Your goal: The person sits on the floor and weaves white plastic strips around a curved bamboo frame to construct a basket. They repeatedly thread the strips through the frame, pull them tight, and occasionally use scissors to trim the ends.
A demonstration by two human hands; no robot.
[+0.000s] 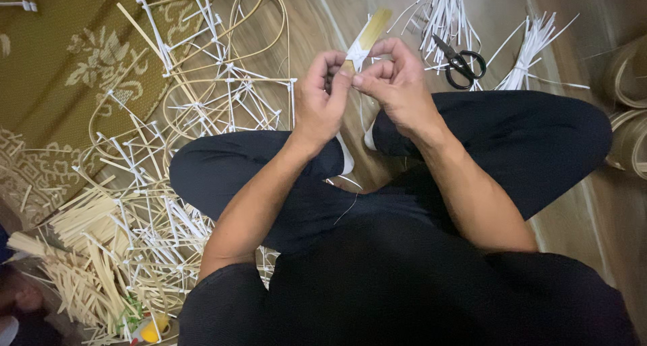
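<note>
Pinching white strip [356, 53] on bamboo slat [369, 30], left hand [321, 98], right hand [396, 83], slat jutting beyond both closed grips

Nothing much here on that front, no labels, signs or screens anywhere I can spot. Only maybe-package is a small yellow and green container [149, 329] at the bottom left edge, half buried among sticks, too blurry to tell.
</note>
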